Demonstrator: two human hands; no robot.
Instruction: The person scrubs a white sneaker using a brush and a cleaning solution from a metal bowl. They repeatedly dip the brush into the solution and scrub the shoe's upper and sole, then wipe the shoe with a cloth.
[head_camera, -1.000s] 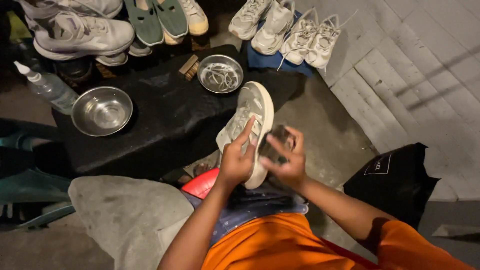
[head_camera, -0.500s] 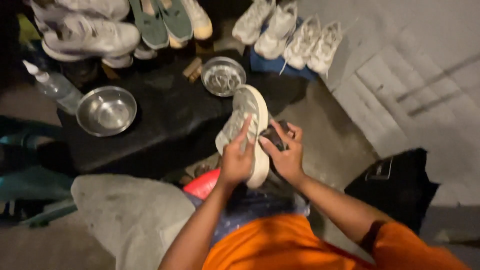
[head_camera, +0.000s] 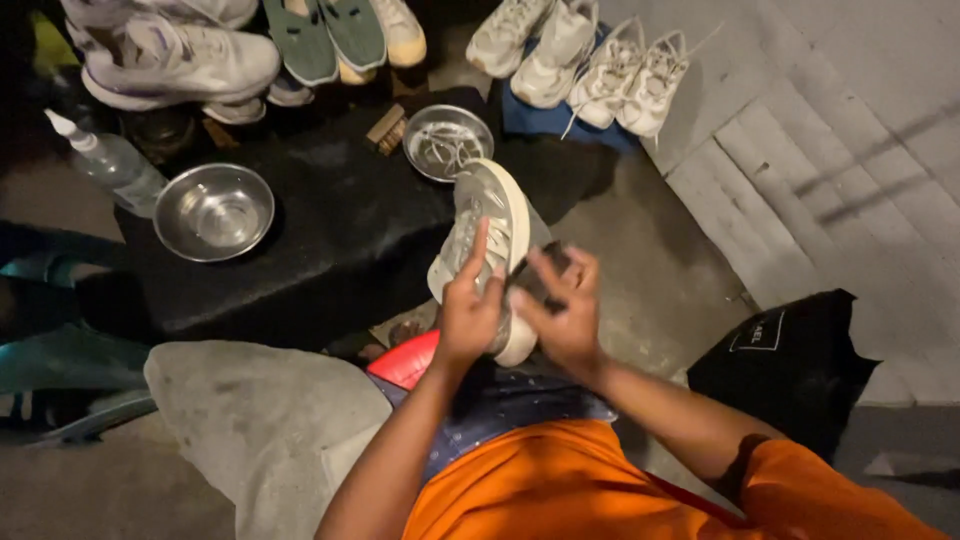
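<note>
Orange short-sleeved shirt (head_camera: 560, 490) at bottom edge, both forearms angled up and inward from it. Grey cloth (head_camera: 260, 420) spread low left, red plastic object (head_camera: 405, 360) just under wrists. Left hand (head_camera: 468, 312) clamped on side of pale grey sneaker with cream sole (head_camera: 487, 225), index finger stretched up along upper. Right hand (head_camera: 562, 310) closed around small dark object (head_camera: 545, 272), pressed against sole edge; kind of object unclear. Sneaker held tilted, toe pointing away, over front edge of black low table (head_camera: 330, 240). Further out on table: larger empty steel bowl (head_camera: 213, 212), smaller steel bowl holding white laces (head_camera: 447, 142). Clear plastic squeeze bottle (head_camera: 108, 160) far left. Rows of pale sneakers (head_camera: 580, 60) at back. Black bag (head_camera: 790, 360) on floor right.
</note>
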